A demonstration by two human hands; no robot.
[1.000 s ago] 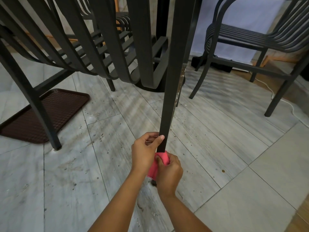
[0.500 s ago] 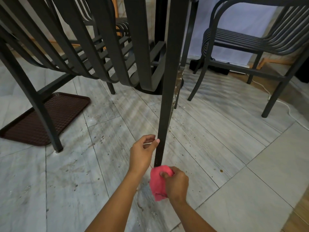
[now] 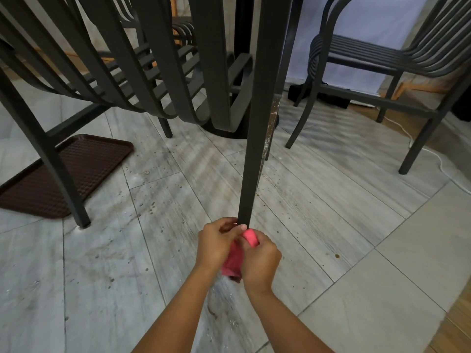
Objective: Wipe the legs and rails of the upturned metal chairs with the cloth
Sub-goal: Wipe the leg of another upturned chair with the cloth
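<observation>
A dark metal chair leg [image 3: 254,154] runs down the middle of the view to the floor. My right hand [image 3: 260,261] holds a pink cloth [image 3: 235,258] wrapped round the foot of that leg. My left hand [image 3: 216,244] grips the leg from the left just above the cloth, thumb against the metal. The leg's foot is hidden behind both hands and the cloth. The chair's slatted seat [image 3: 163,80] hangs above at the left, with another leg [image 3: 54,164] standing on the floor at the left.
A brown plastic tray [image 3: 84,169] lies on the tiled floor at the left. A second dark metal chair [image 3: 382,62] stands at the right back, with a white cable [image 3: 438,161] on the floor beside it. A round black table base [image 3: 229,131] stands behind the leg.
Half a second ago my right hand had the cloth off the leg, lower down; now it has come back up and wrapped the cloth round the leg's foot. My left hand stayed on the leg.
</observation>
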